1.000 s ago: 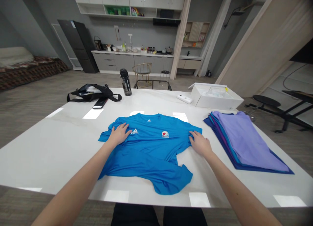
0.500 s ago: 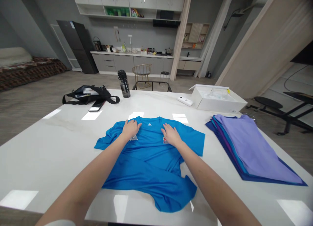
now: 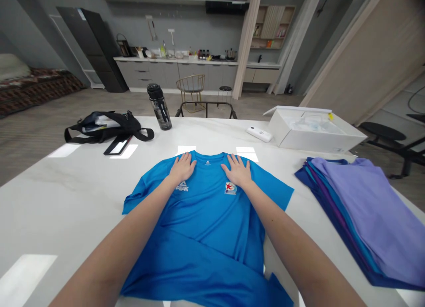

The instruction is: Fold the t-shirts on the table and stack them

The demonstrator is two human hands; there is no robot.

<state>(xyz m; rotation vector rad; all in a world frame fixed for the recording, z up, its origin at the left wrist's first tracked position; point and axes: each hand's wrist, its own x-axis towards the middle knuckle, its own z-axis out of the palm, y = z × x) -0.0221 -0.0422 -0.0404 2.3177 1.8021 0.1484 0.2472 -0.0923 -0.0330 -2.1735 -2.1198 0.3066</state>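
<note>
The blue shirt [image 3: 206,218] lies beneath both flat hands [image 3: 210,169].

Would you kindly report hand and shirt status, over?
Left hand, right hand open, on blue T-shirt. Lower part rumpled. Clothing stack at right, not in the way.

From the shirt [image 3: 206,218] on the table [image 3: 76,200], the pile of clothes [image 3: 372,214] lies at three o'clock. The open box [image 3: 315,138] sits between one and two, beyond the pile, with the device [image 3: 259,134] just left of it at one. The bottle [image 3: 160,107] stands at eleven; the bag [image 3: 109,126] lies at ten, the phone [image 3: 117,145] right before it. Past the table, the wire-backed chair [image 3: 191,84] is near twelve.
</note>
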